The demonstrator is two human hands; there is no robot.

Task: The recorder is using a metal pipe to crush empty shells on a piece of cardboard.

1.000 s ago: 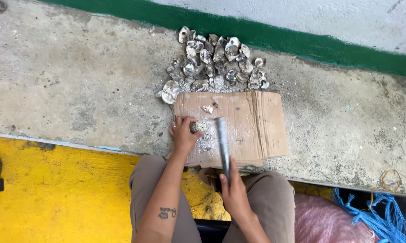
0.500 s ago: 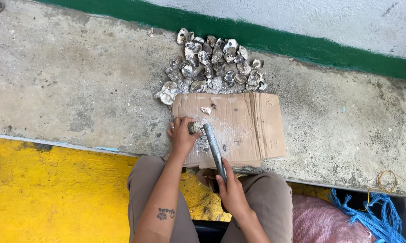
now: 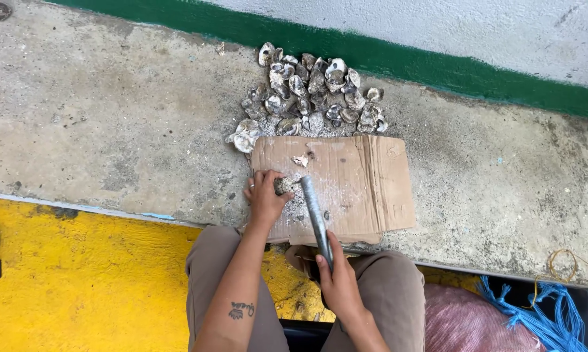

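Currently, one oyster shell (image 3: 284, 186) sits on the cardboard sheet (image 3: 356, 186), near that sheet's left edge. Shell appearance: small, lumpy, grey-brown, rough crust, partly hidden by fingers. Pale grit and crushed fragments lie scattered on the cardboard just right of it and below it.

Left hand (image 3: 266, 197): fingers curled over and around the shell, pinching it down against the cardboard. The shell shows only at the fingertips, on the hand's right side. A small dark tattoo marks the forearm lower down.

Right hand (image 3: 338, 281): wrapped closed around the lower end of a grey metal rod (image 3: 315, 218). The rod slants up and left from this hand; its upper tip lies just beside the shell, on its right. Whether tip and shell actually touch cannot be told from this view.

A loose shell chip (image 3: 301, 160) lies on the cardboard above the held shell, apart from it. Beyond the sheet's far edge, a pile of shells (image 3: 313, 94) rests on the concrete ledge (image 3: 111, 130), reaching back toward the green painted stripe (image 3: 437, 65) at the base of the wall.

Both knees in tan trousers (image 3: 385, 293) show below the ledge's near edge. Yellow floor (image 3: 79, 280) lies to the left, blue rope (image 3: 535, 313) at lower right.
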